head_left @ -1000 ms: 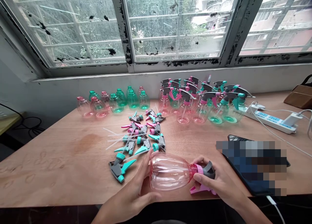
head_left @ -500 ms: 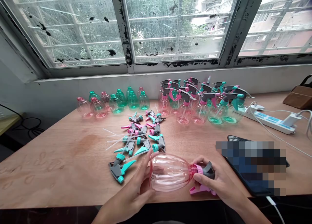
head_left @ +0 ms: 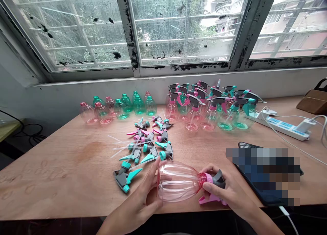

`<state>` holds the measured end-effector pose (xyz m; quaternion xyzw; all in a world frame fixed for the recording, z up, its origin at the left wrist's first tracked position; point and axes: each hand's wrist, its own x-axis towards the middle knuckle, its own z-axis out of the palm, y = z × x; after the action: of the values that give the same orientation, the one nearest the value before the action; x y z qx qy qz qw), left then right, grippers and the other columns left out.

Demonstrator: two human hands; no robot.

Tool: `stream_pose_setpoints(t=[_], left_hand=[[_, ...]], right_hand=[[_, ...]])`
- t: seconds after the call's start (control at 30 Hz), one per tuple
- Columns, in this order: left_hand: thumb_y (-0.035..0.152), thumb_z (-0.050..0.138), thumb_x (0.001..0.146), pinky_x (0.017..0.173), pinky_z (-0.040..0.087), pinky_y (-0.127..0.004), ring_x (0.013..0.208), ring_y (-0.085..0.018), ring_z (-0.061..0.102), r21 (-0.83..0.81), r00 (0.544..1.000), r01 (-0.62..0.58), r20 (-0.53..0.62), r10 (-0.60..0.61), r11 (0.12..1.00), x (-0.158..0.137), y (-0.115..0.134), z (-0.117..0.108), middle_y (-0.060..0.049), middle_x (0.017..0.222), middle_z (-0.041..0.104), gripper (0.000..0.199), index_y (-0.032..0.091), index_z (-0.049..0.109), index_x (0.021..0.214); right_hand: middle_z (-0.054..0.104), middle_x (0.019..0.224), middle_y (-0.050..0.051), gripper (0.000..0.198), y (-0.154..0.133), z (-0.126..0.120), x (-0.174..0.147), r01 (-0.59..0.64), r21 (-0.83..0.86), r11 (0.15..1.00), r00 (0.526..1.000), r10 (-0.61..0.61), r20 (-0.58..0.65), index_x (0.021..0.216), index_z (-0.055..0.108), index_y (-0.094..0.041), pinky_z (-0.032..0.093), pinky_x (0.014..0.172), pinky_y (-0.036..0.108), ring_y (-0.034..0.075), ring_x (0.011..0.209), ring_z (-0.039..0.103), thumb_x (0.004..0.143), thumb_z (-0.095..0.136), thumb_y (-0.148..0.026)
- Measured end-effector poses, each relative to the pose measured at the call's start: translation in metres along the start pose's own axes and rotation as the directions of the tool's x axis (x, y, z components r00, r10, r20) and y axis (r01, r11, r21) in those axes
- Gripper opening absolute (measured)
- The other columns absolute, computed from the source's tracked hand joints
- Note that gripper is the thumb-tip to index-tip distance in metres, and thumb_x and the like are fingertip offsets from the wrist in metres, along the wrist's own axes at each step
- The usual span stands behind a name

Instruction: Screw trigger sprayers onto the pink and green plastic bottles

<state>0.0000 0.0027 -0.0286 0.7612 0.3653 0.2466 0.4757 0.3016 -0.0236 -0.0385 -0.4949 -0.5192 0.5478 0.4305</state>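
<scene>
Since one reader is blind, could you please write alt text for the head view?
A person holds a pink bottle sideways, left hand at the wide end, right hand on its spray head; beyond are loose spray heads and upright bottles.

One forward, downward view from the head

The scene is viewed by a single head-worn camera, set above the near edge of the surface (head_left: 76,180). It is aimed forward and tilted down, so that the hands (head_left: 136,204) are seen from above, close by, at the bottom of the frame. Farther off, the windows (head_left: 166,27) are faced across the top, and the surface's depth is taken in between.
</scene>
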Motion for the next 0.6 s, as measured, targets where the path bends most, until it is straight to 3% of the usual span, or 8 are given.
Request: stream_pose_setpoints(t=[0.13,0.27,0.43,0.6], left_hand=[[0.042,0.068,0.093,0.126,0.018,-0.047,0.157,-0.031,-0.002,-0.064,0.998,0.058,0.023,-0.057,0.996,-0.0007,-0.0002,-0.0012,0.003,0.173,0.0,0.098,0.041,-0.004,0.16],[0.041,0.065,0.095,0.127,0.01,-0.047,0.158,-0.028,-0.003,0.055,0.998,0.065,0.014,-0.065,0.996,-0.0001,0.0012,-0.0023,0.005,0.172,0.004,0.09,0.042,0.003,0.16],[0.031,0.051,0.101,0.126,0.016,-0.045,0.158,-0.027,0.0,0.117,0.999,0.036,0.009,-0.037,0.993,0.0003,-0.0002,-0.0017,0.004,0.172,0.005,0.082,0.04,-0.006,0.16],[0.042,0.069,0.091,0.126,0.005,-0.052,0.157,-0.031,-0.007,0.167,0.997,0.073,0.005,-0.075,0.983,-0.0017,-0.0043,-0.003,0.004,0.172,0.002,0.101,0.04,-0.005,0.16]], right_hand=[[0.073,0.067,-0.004,0.037,0.0016,0.0011,0.0004,0.027,0.033,0.999,1.0,-0.027,-0.011,0.094,0.063,-0.019,0.061,0.055,0.023,0.017,0.058,0.075,0.08,0.081,-0.048],[0.074,0.064,-0.003,0.036,0.0008,0.0013,0.0001,0.016,0.032,0.999,1.0,-0.016,-0.011,0.096,0.061,-0.02,0.063,0.061,0.025,0.017,0.058,0.075,0.082,0.079,-0.048],[0.076,0.064,-0.003,0.036,0.0003,0.0002,-0.0001,-0.001,0.016,1.0,1.0,0.001,0.001,0.098,0.059,-0.02,0.062,0.061,0.025,0.02,0.061,0.078,0.084,0.077,-0.049],[0.075,0.066,-0.002,0.038,0.0008,-0.0005,-0.0001,0.008,0.005,1.0,1.0,-0.008,0.004,0.098,0.06,-0.021,0.063,0.061,0.029,0.023,0.064,0.079,0.083,0.077,-0.05]])
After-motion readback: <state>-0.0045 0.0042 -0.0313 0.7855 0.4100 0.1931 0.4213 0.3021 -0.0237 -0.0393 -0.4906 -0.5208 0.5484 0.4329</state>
